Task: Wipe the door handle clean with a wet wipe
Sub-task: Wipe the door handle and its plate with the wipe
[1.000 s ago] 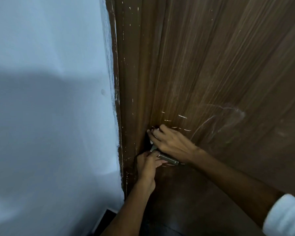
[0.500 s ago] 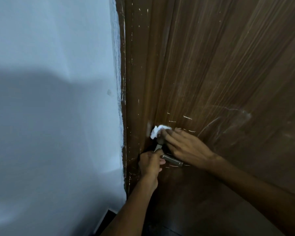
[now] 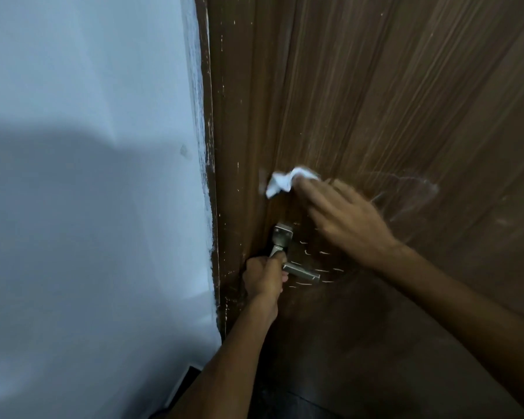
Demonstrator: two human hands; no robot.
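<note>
Head view, looking down along a brown wooden door (image 3: 390,101) with strong vertical grain. To the left, a pale blue-white wall (image 3: 82,176), half in shadow. Between wall and door runs the dark door frame (image 3: 224,146), its edge flecked with white paint.

Door handle (image 3: 300,271): metal lever type, silver-grey, set low near the door's left edge. Its square mounting plate (image 3: 283,234) sits above, with the neck running down to the lever, which points right and slightly down. Short pale scratches mark the wood around the lever.

Left hand (image 3: 265,276): closed around the handle where the neck meets the lever, fingers curled over it, thumb on top. Forearm comes up from the bottom of the view. Most of the lever's right end sticks out clear of the grip.

Right hand (image 3: 342,216): above and to the right of the handle, not touching it. Fingers stretched out toward the upper left, blurred by motion. The fingertips pinch a crumpled white wet wipe (image 3: 285,181), so this hand is clamped on the wipe at its tips while the rest of the hand looks loosely spread. Exact finger placement on the wipe cannot be told through the blur.

Wet wipe: bunched, lying against or just off the door surface above the mounting plate, well clear of the lever. Whether it touches the wood is unclear.

A pale smeared arc (image 3: 412,192) shows on the door to the right of the right hand.
</note>
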